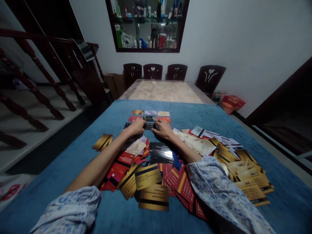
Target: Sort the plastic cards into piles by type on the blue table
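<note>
At the far end of the blue cloth, my left hand (pixel 137 126) and my right hand (pixel 162 128) flank a dark card (pixel 149 126), fingers curled at its two short edges. This card lies flat in the nearest row of a neat grid. Left of it, a dark blue card (pixel 127 125) is partly covered by my left hand. The middle row has a red card (pixel 134 119), a black card (pixel 149 118) and an orange-red card (pixel 164 119). Behind them lie a gold card (pixel 137 112), a pale purple card (pixel 150 112) and a cream card (pixel 163 113).
Loose piles of red cards (pixel 122 165), black cards (pixel 162 152) and gold cards (pixel 153 197) spread under and between my forearms. More gold cards (pixel 248 172) and white cards (pixel 198 144) lie to the right. Chairs (pixel 153 71) stand behind the table's bare far end (pixel 163 91).
</note>
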Action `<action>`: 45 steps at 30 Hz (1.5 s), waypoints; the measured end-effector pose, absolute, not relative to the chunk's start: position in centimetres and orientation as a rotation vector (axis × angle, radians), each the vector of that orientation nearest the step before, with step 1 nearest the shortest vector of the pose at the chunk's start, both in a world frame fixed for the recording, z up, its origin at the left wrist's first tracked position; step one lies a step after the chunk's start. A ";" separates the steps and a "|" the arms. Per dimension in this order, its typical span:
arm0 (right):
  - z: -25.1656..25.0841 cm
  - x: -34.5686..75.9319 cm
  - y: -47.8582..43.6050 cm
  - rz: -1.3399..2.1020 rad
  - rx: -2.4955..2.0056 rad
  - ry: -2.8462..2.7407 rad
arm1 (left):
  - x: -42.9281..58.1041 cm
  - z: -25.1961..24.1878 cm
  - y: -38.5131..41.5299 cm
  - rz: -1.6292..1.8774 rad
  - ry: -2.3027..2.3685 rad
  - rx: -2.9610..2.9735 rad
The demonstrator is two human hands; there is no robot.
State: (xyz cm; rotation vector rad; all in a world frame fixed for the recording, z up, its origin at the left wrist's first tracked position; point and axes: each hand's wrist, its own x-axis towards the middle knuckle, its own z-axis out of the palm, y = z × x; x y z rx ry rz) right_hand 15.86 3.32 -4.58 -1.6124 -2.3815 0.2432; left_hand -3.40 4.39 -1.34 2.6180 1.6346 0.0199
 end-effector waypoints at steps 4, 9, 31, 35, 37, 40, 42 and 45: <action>-4.7 15.9 3.4 0.253 -1.611 -2.375 | -3.7 -1.6 4.6 0.074 1.606 2.595; -4.3 15.9 3.2 0.262 -1.591 -2.376 | -4.2 -1.6 4.1 0.191 1.644 2.546; -1.4 14.4 -0.6 0.320 -0.389 -2.714 | -7.6 -2.0 -2.7 0.314 1.734 2.565; -2.5 14.5 -2.2 0.254 -0.438 -2.756 | -7.3 -2.2 -3.5 0.434 1.714 2.542; -2.8 14.5 -2.7 0.209 -0.468 -2.780 | -7.3 -2.3 -3.8 0.479 1.697 2.539; -3.1 14.5 -3.1 0.145 -0.486 -2.795 | -7.3 -2.3 -4.3 0.539 1.688 2.536; -3.3 14.7 -3.2 0.110 -0.498 -2.772 | -7.4 -2.4 -4.6 0.584 1.679 2.542; -3.7 15.1 -3.0 0.049 -0.494 -2.717 | -7.1 -2.5 -5.1 0.593 1.648 2.578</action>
